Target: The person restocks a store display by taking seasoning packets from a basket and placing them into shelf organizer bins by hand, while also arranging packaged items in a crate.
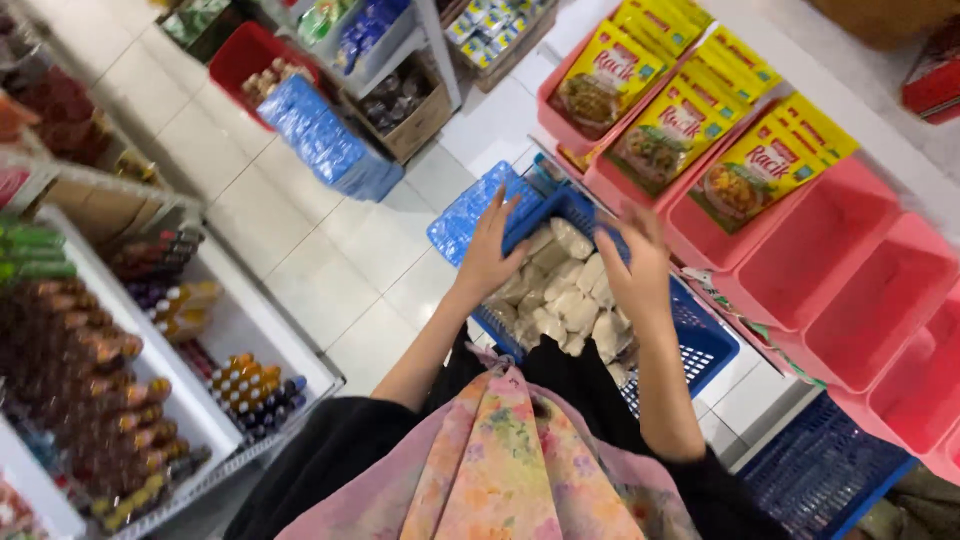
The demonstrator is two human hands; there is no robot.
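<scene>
Below, left hand (490, 250), right hand (638, 265), lumpy pale packets (560, 300), slotted blue plastic basket (700, 345)

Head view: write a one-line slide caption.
Both hands, left and right, reach over a blue basket of pale packets beside pink bins.

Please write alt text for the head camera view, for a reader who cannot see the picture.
Seen from above, a person's left hand and right hand reach over a blue basket filled with small white packets in a shop aisle. To the right, pink bins hold yellow sachets; shelves of bottles stand on the left.
</scene>
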